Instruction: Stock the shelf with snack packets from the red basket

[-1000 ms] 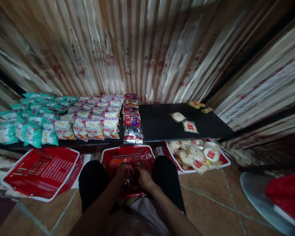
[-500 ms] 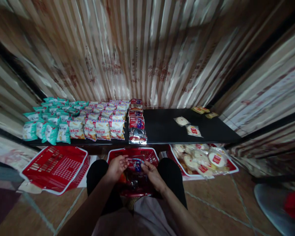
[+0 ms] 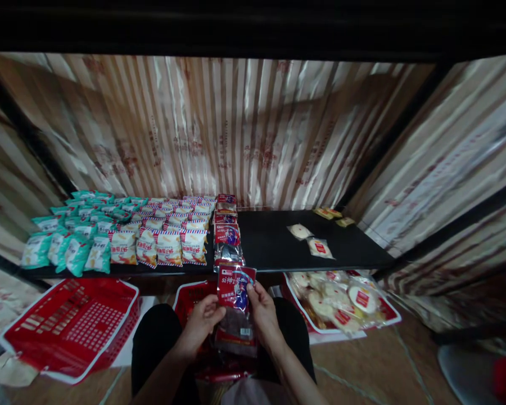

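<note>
In front of the shelf's edge I hold a snack packet [image 3: 236, 289] with a red and blue printed top and a dark, glossy lower part with a small barcode label. My right hand [image 3: 265, 316] pinches its right edge, thumb on the front. The fingers of my left hand [image 3: 203, 322] are closed at its left edge. Beyond it, a column of like red packets [image 3: 226, 233] lies on the black shelf [image 3: 270, 247]. Between my knees, partly hidden by my hands and the packet, stands a red basket [image 3: 189, 293].
White snack bags [image 3: 168, 247] and teal bags [image 3: 78, 253] stand in rows on the shelf's left. Two round white packaged items [image 3: 320, 247] and small yellow packets [image 3: 326, 213] lie to the right. Below are a left red basket [image 3: 80, 326] and a right basket [image 3: 394, 315] with several white packaged rounds.
Both hands have raised the packet from over the middle basket toward the shelf's edge. The view has tilted up, bringing a dark beam into sight at the top.
</note>
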### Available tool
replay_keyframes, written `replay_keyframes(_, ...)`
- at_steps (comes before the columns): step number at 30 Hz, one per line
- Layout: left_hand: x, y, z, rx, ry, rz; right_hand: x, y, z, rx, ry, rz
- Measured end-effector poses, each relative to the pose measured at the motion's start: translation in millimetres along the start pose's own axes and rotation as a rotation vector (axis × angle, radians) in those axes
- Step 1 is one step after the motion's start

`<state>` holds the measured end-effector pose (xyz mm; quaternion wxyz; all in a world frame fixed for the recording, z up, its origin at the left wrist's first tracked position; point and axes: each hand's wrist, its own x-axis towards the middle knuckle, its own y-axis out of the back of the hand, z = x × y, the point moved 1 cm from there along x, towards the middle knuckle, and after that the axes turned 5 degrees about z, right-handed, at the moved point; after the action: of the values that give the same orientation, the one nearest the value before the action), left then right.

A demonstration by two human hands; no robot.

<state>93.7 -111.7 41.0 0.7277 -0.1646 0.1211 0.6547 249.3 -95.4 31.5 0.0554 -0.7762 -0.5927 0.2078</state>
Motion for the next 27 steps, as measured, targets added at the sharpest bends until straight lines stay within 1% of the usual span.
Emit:
replay_keyframes(2,-1.8,-3.6,0.4,0.002,-0.001,-0.009,1.8,-1.3,-4.1,0.020,0.003,0.027)
replay_keyframes(4,-2.3,-7.3,-0.6,-0.017,0.001,-0.045,4.0,-1.4,-7.4,0.045,0.005,0.071)
replay_keyframes(8,4.0,-14.3,-4.7,-0.073,-0.030,-0.071,8.5,-0.4,-13.8,0.079,-0.015,0.125)
replay_keyframes(11,12.8,-18.2,-3.2,-0.072,-0.074,-0.032,9.7,-1.0,-19.4,0.118,-0.046,0.109)
replay_keyframes(14,20.9,-20.5,4.5,-0.037,-0.102,0.020,10.4,-1.9,-24.1,0.122,-0.051,0.072)
replay_keyframes(20,38.1,-22.1,17.9,0.044,-0.171,0.089,17.3,-0.4,-24.0,0.105,-0.046,0.030)
replay_keyframes(22,44.9,-23.4,20.2,0.092,-0.193,0.115,22.4,0.2,-23.7,0.094,-0.031,0.047)
replay_keyframes(25,54.1,-26.3,23.5,0.150,-0.219,0.162,34.1,0.1,-26.4,0.060,0.004,0.111)
replay_keyframes(27,59.4,-28.6,24.9,0.156,-0.232,0.162,44.9,-1.0,-30.6,0.044,0.013,0.123)
